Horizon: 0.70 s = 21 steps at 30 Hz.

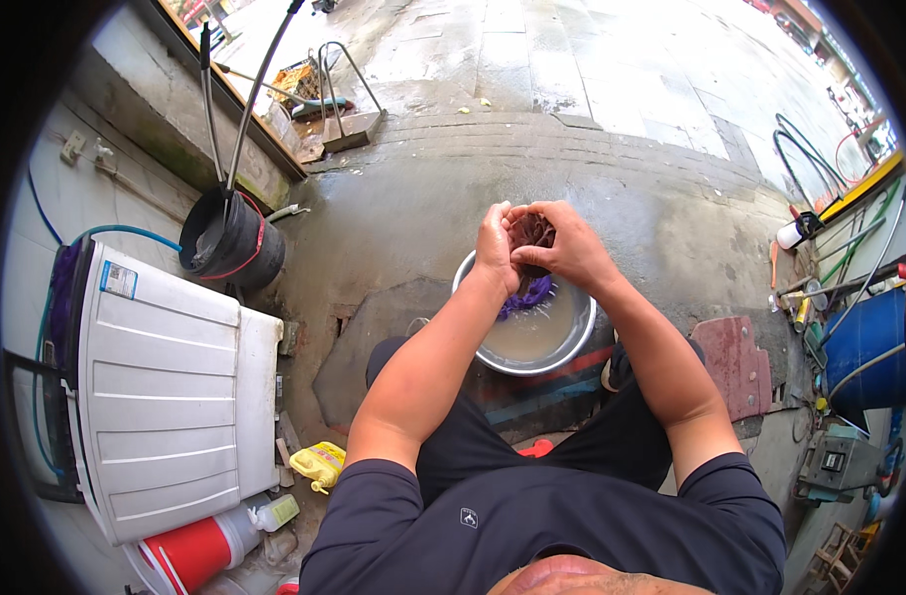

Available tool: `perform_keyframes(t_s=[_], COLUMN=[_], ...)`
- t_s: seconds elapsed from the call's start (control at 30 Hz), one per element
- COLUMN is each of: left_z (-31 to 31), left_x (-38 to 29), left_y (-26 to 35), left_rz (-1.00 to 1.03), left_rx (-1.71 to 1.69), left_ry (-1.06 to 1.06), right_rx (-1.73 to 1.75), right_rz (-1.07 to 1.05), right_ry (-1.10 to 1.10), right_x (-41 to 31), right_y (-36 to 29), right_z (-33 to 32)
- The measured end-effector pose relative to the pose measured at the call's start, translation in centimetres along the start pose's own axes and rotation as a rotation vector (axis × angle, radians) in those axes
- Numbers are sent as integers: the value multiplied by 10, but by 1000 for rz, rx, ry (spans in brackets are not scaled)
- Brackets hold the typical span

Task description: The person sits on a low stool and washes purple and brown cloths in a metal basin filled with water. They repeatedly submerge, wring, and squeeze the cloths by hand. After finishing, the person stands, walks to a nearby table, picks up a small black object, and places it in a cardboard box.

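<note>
Both my hands are closed around a wet dark brown bunched cloth above a round metal basin. My left hand cups its left side, fingers curled. From the right, my right hand presses on it with the thumb across the front. Cloudy grey-brown water stands in the basin, and white streaks show on or above its surface. A purple cloth lies partly in that water below my hands. My forearms and hands hide the basin's far part.
At left are a white washing machine and a black bucket with long handles in it. A yellow bottle lies by my left elbow. A reddish mat and a blue barrel are at right.
</note>
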<state>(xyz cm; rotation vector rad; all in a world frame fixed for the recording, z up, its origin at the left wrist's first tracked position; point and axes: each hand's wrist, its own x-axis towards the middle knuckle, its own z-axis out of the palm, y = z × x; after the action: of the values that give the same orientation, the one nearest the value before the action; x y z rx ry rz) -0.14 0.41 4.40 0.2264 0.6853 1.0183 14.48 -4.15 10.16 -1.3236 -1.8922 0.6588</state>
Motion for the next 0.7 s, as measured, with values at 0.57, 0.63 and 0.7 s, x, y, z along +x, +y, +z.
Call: perform_keyframes(t_s=[0.57,0.63,0.7], left_z=[-1,2,-1], left_x=[-4,-8,-6], left_y=[-11,-10,-10], left_rz=[-16,-144,-257], left_rx=[322,358,355], left_ry=[124,235,290], right_rx=[253,395,482], right_rz=[244,235,206], right_ry=[232,260,254], right_x=[8,10,11], right_y=[28,27,21], right_z=[4,8,11])
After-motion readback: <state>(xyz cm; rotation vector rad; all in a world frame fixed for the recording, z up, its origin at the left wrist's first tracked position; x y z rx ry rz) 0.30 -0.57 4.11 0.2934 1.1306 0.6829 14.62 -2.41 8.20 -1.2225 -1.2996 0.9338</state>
